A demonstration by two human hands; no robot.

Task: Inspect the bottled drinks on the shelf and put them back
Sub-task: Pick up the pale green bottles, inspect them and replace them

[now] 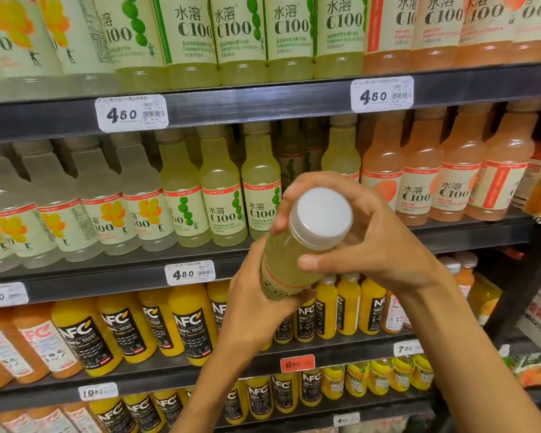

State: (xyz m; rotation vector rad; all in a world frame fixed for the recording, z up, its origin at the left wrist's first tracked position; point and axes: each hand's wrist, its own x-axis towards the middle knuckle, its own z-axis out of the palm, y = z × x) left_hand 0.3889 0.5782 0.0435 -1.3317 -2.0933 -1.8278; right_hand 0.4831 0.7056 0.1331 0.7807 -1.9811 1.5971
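Before the middle shelf (325, 245), we hold a pale green bottle (289, 264) tilted, white cap (322, 215) toward us. Our left hand (256, 303) grips its labelled base; our right hand (366, 235) curls round the neck, seemingly just below the cap.

Both hands hold one pale yellow-green bottle (289, 257) in front of the shelf (294, 101), tilted with its white cap (322, 215) toward the camera. The left hand (256, 303) grips the labelled lower body from below; the right hand (369, 239) curls around the neck just under the cap. Behind, the middle row holds more C100 bottles (222, 195), with pink ones (419, 173) to the right. Orange NFC juice bottles (188, 320) fill the rows below. White price tags (132, 114) read 4.50.
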